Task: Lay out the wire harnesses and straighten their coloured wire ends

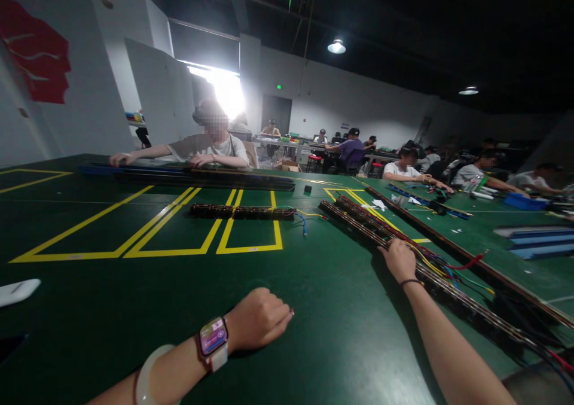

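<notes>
My left hand [260, 319] rests on the green table [323, 297] near its front, curled into a loose fist with nothing visible in it; a smartwatch [212, 337] and a pale bangle [150, 372] sit on that wrist. My right hand [398, 260] reaches forward to the long dark strip with coloured wires [448, 282] that runs diagonally across the right side. Its fingers curl onto the strip's edge. A thin dark band circles the right wrist.
A shorter dark strip [242, 212] lies inside yellow floor-tape boxes [249, 248] mid-table. A long dark bar [192, 176] lies at the far edge, where a person [210, 148] sits. A white object [18, 291] lies at the left. Other people work at tables to the right.
</notes>
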Motion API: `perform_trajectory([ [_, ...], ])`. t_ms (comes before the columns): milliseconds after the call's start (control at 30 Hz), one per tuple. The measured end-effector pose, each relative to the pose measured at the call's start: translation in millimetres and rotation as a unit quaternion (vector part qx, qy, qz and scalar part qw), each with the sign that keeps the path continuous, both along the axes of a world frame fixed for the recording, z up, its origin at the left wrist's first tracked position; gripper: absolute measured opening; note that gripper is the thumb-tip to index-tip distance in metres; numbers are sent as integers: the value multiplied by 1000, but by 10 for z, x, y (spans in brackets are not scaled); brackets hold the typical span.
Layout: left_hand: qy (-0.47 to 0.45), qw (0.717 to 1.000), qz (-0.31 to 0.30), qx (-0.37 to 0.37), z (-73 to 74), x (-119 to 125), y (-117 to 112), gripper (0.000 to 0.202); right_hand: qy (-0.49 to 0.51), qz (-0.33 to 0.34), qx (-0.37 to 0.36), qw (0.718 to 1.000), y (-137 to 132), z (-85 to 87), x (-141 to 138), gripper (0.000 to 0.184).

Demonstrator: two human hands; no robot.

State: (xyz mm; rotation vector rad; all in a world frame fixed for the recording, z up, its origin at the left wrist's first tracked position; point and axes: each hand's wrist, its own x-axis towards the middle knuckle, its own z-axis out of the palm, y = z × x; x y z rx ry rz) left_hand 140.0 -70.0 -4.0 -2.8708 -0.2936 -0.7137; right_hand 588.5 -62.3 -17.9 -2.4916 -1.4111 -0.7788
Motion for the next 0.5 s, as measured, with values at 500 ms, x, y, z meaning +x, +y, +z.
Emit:
perform_trajectory([
  [500, 13, 1000, -3, -21, -6, -6, 17, 28, 1, 200, 32, 979, 22, 221, -519, 39],
])
